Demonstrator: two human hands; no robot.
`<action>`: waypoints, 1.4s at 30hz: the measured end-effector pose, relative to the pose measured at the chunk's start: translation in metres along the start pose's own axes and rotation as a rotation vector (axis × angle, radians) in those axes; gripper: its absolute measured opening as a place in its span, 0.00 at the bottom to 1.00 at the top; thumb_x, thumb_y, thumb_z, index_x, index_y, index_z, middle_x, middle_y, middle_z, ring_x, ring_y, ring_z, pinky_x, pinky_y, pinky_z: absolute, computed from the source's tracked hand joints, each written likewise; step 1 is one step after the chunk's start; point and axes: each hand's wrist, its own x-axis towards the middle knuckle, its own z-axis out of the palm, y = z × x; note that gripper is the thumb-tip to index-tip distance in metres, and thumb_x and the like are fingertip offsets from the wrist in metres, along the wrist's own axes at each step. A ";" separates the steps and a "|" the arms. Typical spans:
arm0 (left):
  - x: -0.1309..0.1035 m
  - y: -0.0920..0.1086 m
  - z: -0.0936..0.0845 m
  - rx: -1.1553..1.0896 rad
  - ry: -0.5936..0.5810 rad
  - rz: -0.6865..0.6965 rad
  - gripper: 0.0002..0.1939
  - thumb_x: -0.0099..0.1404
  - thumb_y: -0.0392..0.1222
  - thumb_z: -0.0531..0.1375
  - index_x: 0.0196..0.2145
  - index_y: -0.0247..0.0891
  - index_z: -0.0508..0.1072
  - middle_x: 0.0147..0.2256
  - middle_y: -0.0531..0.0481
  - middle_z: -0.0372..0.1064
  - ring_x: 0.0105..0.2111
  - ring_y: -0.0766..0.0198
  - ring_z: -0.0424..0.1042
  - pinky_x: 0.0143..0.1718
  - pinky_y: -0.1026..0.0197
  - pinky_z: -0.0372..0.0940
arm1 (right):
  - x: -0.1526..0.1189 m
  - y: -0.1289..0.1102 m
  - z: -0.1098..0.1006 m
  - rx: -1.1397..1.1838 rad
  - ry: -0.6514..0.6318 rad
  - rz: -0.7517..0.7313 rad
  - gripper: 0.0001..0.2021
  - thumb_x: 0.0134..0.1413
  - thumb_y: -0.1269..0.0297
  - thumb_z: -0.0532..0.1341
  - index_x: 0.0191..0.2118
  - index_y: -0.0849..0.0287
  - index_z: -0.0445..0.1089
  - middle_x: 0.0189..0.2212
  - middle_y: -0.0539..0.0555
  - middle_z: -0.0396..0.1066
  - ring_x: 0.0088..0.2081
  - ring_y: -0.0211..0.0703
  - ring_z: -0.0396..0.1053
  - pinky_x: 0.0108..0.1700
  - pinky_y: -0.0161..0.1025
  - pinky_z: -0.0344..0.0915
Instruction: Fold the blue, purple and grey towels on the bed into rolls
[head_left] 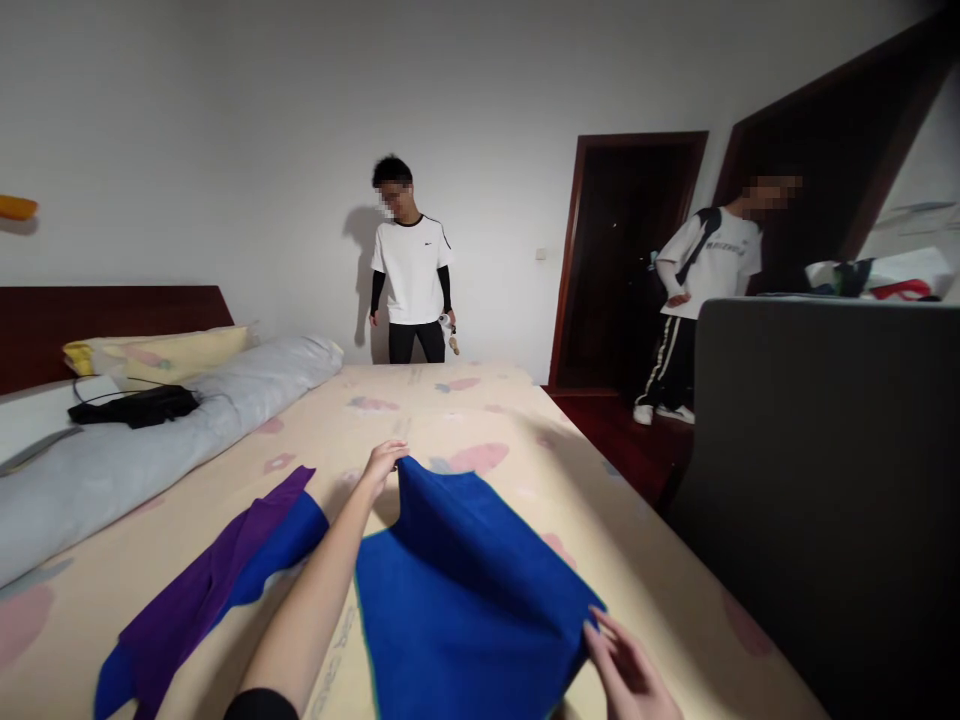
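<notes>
A blue cloth (465, 570) with a thin green edge is spread over the bed, partly lifted and creased. My left hand (385, 462) pinches its far left corner. At the cloth's right corner, my right hand (622, 660) grips the edge between thumb and fingers. To the left of my left forearm lie a crumpled purple cloth (202, 575) and a second blue cloth (281, 550), partly under it.
The bed (405, 400) has a patterned sheet. A grey rolled quilt (187, 430), a black item (139, 407) and a yellow pillow (180, 352) lie left. A dark panel (825, 480) stands right. One person (411, 270) stands beyond the bed, another (712, 260) near the door.
</notes>
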 end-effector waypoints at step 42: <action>-0.076 0.100 -0.123 -0.037 0.035 0.054 0.19 0.49 0.51 0.71 0.30 0.32 0.77 0.28 0.41 0.79 0.20 0.65 0.73 0.19 0.67 0.61 | 0.226 -0.175 0.057 -0.061 -0.541 -0.106 0.22 0.35 0.48 0.72 0.27 0.57 0.65 0.23 0.59 0.76 0.23 0.50 0.76 0.20 0.36 0.66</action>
